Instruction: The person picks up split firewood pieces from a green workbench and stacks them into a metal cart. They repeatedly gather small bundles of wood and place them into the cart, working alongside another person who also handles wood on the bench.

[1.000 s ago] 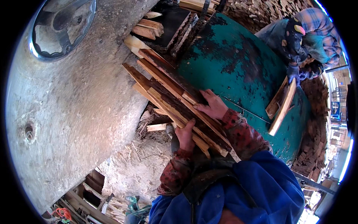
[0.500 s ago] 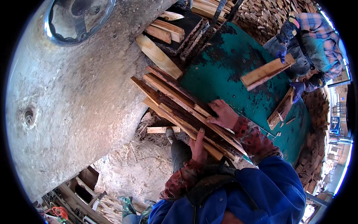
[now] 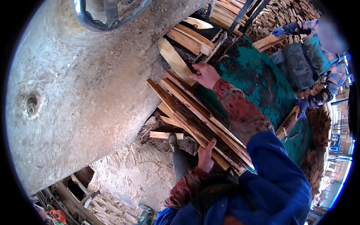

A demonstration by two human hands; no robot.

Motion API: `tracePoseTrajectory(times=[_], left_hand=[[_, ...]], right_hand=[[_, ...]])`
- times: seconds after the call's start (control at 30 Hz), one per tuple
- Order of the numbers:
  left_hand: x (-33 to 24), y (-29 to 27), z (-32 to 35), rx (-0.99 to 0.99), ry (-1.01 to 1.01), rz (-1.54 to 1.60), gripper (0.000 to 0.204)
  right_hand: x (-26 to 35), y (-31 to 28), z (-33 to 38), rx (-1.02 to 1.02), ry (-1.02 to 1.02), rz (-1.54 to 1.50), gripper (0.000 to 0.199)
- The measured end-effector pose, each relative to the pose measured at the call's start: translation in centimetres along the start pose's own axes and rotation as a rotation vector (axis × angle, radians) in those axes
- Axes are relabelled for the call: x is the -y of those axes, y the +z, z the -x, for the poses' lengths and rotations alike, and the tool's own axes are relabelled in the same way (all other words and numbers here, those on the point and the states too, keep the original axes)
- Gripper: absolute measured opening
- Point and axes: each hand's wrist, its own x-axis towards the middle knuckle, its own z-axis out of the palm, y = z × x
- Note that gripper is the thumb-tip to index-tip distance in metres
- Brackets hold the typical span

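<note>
Rough, split wood surrounds us. The green table (image 3: 270,80) has flaking paint worn to dark patches; along its left side stands a broad, mottled grey panel (image 3: 82,93), hard-looking and stained, with a metal handwheel (image 3: 111,15) on it. Past the table's far edge, cut wood is heaped in a stack (image 3: 281,17) of blunt ends.

Our left hand (image 3: 206,157) is wrapped around the near part of the wood bundle (image 3: 202,116), thumb on top. Our right arm stretches over the table toward its far left corner, the right hand (image 3: 205,75) bent at the wrist, curled fingers against the near end of a pale board (image 3: 175,62); whether they grip it we cannot tell.

The bundle slants along the table's left edge: long, narrow strips, dark bark beside tan, splintery faces, their ends uneven. The pale board is smooth and yellowish, rounded at its far end.

Near the table's right edge, a co-worker's gloved hand (image 3: 302,107) touches a rough wood piece (image 3: 288,123).
</note>
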Motion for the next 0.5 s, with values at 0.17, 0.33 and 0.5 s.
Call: tracePoseTrajectory(times=[0.17,0.33,0.5], left_hand=[[0.5,-1.0,-0.6,-0.008,0.003,-0.003,0.039],[0.4,-1.1,-0.7,0.006,-0.023,0.0,0.038],[0.3,-1.5,-0.9,0.0,-0.028,-0.01,0.037]], right_hand=[[0.6,-1.6,-4.5,-0.298,-0.008,0.153,0.061],[-0.5,-1.7,-4.5,-0.283,0.045,0.177,0.064],[-1.2,-2.1,-3.6,-0.232,0.042,0.247,0.062]])
